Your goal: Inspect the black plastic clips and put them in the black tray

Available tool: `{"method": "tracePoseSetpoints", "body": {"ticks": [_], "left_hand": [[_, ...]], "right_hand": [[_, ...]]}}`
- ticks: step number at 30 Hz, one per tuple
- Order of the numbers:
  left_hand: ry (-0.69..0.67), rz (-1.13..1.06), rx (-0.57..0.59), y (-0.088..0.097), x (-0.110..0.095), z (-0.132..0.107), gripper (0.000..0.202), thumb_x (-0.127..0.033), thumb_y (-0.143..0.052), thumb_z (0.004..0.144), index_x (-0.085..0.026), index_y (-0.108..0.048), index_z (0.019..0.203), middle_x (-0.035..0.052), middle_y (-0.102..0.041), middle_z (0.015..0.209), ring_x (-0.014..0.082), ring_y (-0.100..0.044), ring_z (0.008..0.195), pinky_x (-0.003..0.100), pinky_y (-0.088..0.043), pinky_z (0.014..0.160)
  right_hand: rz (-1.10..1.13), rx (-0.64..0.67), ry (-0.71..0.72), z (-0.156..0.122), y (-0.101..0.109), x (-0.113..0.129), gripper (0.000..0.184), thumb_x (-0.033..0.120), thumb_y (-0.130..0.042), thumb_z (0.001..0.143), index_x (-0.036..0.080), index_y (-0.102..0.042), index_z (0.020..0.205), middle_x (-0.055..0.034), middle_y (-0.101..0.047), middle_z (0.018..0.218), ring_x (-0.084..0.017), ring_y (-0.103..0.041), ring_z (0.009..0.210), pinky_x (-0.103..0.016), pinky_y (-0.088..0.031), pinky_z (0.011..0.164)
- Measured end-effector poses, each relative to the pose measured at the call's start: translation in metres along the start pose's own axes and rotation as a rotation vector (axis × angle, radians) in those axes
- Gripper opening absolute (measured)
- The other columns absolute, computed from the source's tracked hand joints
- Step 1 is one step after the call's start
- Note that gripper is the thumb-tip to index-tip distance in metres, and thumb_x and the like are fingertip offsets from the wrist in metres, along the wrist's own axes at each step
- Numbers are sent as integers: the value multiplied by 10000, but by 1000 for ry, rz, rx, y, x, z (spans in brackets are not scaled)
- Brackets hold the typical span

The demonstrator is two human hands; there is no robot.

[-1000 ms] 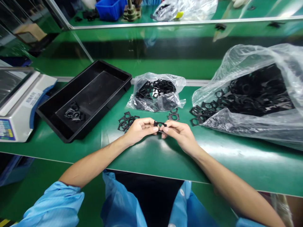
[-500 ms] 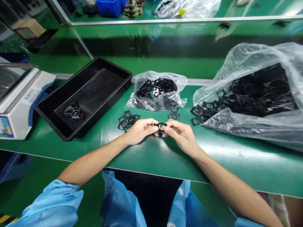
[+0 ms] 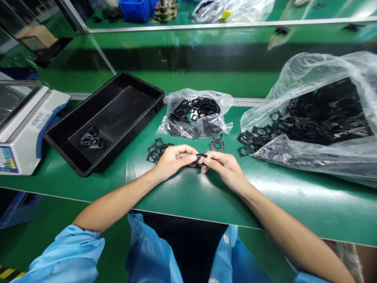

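My left hand point(image 3: 172, 161) and my right hand point(image 3: 225, 167) meet over the green table point(image 3: 188, 196), both pinched on one small black plastic frame part point(image 3: 200, 158) held between their fingertips. Just left of my left hand lies a small pile of the same black parts point(image 3: 156, 149). One loose black part point(image 3: 217, 144) rests behind my right hand. A small clear bag of black parts point(image 3: 196, 114) lies beyond the hands.
A black tray point(image 3: 129, 82) with a few parts point(image 3: 90, 139) stands at the left. A white scale point(image 3: 20, 122) sits at the far left. A large clear bag of black parts point(image 3: 318, 118) fills the right. A blue bin point(image 3: 137, 8) stands on the far bench.
Both hands stay pinched on the black part. It has been turned slightly between the fingertips; the hands barely shifted.
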State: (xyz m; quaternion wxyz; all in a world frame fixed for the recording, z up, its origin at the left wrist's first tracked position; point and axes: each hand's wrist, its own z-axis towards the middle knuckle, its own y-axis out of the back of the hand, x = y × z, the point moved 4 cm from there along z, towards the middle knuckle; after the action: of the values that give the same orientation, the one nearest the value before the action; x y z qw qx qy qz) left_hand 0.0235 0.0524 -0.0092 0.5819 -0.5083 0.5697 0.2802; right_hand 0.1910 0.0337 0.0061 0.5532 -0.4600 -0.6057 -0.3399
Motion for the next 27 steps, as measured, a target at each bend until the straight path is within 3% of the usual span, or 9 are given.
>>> {"method": "tracePoseSetpoints", "body": {"ticks": [5, 14, 22, 27], "left_hand": [[-55, 121, -19, -1, -1, -2, 345, -434, -835, 742, -115, -717, 800, 30, -709, 725, 120, -654, 662, 219, -538, 640], [-144, 305, 30, -6, -5, -8, 163, -279, -742, 801, -130, -678, 784, 1, -650, 726, 88, -596, 650, 190, -517, 635], [-26, 383, 249, -5, -14, -6, 155, -247, -748, 766, -125, -660, 730, -2, -628, 699, 92, -584, 648, 200, -489, 627], [-3, 312, 125, -1, -12, -5, 187, -285, -766, 757, -128, -665, 777, 1, -631, 725, 89, -574, 651, 196, -482, 620]], "right_hand": [[-16, -49, -33, 0, -2, -5, 433, 587, -798, 747, 175, -667, 721, -7, -653, 664, -143, -612, 628, -282, -510, 664], [-123, -89, 40, -4, -1, -1, 439, 575, -769, 787, 164, -702, 650, -20, -657, 618, -135, -586, 578, -273, -482, 608], [-106, -76, 6, -5, -6, -3, 426, 575, -773, 781, 162, -745, 679, -29, -667, 627, -136, -588, 571, -275, -491, 589], [-81, -88, -8, -2, -1, 0, 424, 572, -813, 732, 161, -737, 668, -29, -675, 671, -140, -602, 628, -271, -500, 627]]}}
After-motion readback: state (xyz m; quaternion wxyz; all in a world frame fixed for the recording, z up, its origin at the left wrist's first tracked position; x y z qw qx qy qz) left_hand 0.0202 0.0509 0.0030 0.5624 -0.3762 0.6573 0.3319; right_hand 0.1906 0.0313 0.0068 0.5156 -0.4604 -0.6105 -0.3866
